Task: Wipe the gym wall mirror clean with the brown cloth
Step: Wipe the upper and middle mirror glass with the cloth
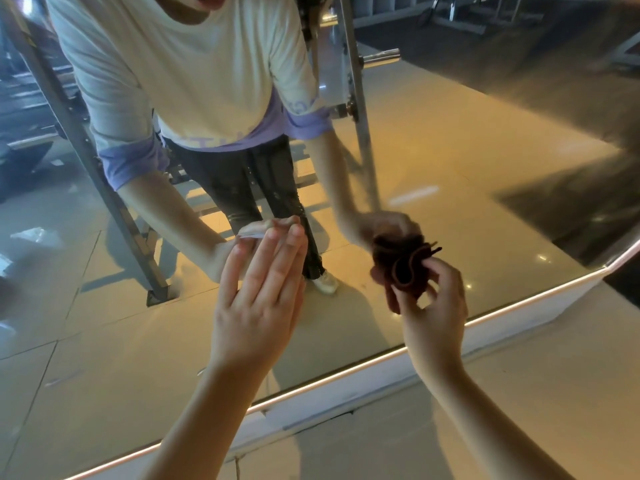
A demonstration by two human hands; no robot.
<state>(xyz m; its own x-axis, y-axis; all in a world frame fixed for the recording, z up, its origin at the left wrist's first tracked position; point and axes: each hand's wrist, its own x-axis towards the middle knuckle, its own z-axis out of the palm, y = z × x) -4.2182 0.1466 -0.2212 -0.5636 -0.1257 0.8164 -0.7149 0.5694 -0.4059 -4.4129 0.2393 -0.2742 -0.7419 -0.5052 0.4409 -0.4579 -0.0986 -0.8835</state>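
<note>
**Wadded cloth low on the glass: open it up first**

Right hand (429, 306) is gripping the brown cloth (405, 263) in a tight wad, fingers curled round it. The wad sits just past the fingertips and meets its own reflection on the gym wall mirror (450, 168), so I'd say it's touching the glass. Left hand (258, 289) is off to the side of it, fingers straight and together, tips at the glass, holding nothing.

My take: flatten the cloth so more of it meets the surface (a scrunched ball just smears). Use even pressure, overlap the strokes, and work down toward the lit bottom edge (346, 372) below both wrists.

Containers: none in view at all.
</note>
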